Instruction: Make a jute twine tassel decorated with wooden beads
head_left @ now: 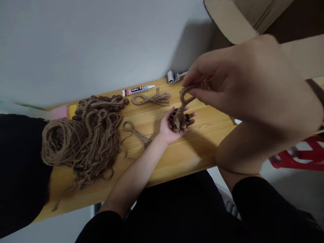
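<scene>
Palm up over the table, my left hand (165, 131) cups a cluster of dark brown beads (174, 126), its fingers loosely spread around them. My right hand (227, 81), large and close to the camera, pinches a jute-twine loop (182, 98) between thumb and fingertips. That loop's lower, frayed end comes down onto the beads in the left palm; whether it is tied to them I cannot tell. Two similar looped twine tassels lie nearby: one tassel (152, 98) behind my left hand, another tassel (136, 132) left of it.
On the wooden table (157, 175), a ball of twine (62, 141) sits beside a heap of twine tassels (101, 145) and more brown beads (111, 101). A glue tube (138, 89) lies near the wall, with a crumpled tube (173, 77) farther right. A cardboard box (233, 20) stands at upper right.
</scene>
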Demonstrator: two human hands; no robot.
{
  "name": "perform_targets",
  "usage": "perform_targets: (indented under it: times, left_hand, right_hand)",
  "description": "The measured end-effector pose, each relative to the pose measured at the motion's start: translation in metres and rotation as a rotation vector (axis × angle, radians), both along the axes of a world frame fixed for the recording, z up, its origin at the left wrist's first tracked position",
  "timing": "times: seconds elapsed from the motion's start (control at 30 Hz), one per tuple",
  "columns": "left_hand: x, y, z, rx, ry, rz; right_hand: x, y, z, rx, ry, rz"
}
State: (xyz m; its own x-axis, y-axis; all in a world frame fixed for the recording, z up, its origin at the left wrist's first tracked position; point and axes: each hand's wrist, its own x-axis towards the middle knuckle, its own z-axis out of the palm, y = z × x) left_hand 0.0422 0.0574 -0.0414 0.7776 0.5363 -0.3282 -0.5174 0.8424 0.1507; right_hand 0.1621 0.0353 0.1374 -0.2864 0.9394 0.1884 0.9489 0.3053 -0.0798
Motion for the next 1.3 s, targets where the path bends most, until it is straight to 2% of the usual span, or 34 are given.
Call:
perform_targets:
  times: [0.27, 0.33, 0.4, 0.53, 0.87, 1.1, 1.3]
  left_hand:
    - [0.001, 0.002, 0.0, -0.013, -0.004, 0.005]
    - [0.001, 0.002, -0.001, -0.017, -0.012, 0.009]
    - [0.002, 0.002, -0.002, -0.024, -0.018, 0.007]
    - [0.002, 0.001, -0.001, -0.027, 0.0, 0.006]
    - [0.002, 0.0, 0.004, -0.039, -0.003, -0.016]
    - [0.003, 0.001, -0.003, 0.001, -0.052, -0.009]
    - [0.005, 0.001, -0.011, -0.022, -0.051, -0.003]
  right_hand:
    - [0.001, -0.008, 0.004, 0.046, 0.102, 0.054]
    - [0.003, -0.011, 0.005, 0.053, 0.113, 0.033]
    - [0.005, -0.013, 0.004, 0.045, 0.109, 0.012]
    - [0.006, -0.01, -0.001, 0.018, 0.065, 0.078]
    - [0.011, -0.008, -0.004, 0.04, 0.067, 0.107]
    - [0.009, -0.007, -0.006, 0.054, 0.087, 0.127]
    - [0.002, -0.003, -0.004, 0.066, -0.001, 0.14]
